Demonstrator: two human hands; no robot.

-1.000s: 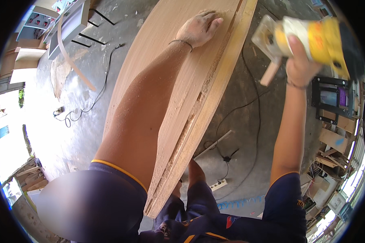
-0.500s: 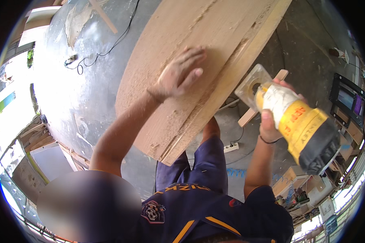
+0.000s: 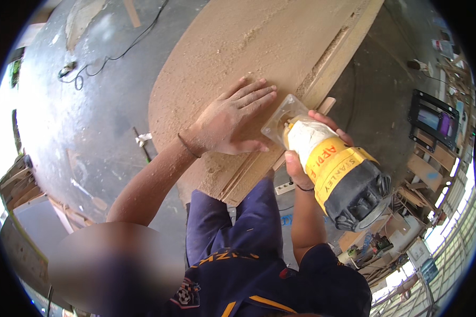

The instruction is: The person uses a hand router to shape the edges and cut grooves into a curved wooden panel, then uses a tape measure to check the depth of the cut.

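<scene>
A large wooden panel (image 3: 201, 58) with a curved left edge lies before me, strewn with sawdust. Along its right side runs a groove (image 3: 325, 59) with shavings in it. My left hand (image 3: 237, 117) rests flat on the panel, fingers spread and dusty. In my right hand (image 3: 297, 168) is a yellow and black trim router (image 3: 337, 165), its body wrapped partly in white tape. The router's clear square base (image 3: 278, 120) is at the panel's right edge, beside my left fingers; whether it touches the wood I cannot tell. The router's bit is not clearly visible.
A black cable (image 3: 126, 56) curls over the grey floor at the left. Under the panel's near right edge lies a white power strip (image 3: 285, 188). A wooden strip (image 3: 328, 104) juts out past the panel's right edge. At the right stand a black frame (image 3: 433, 120) and wood offcuts (image 3: 426, 171).
The router has come left in my right hand, from beside the panel to its edge. My left hand has slid slightly nearer and flattened. The whole view has shifted a little.
</scene>
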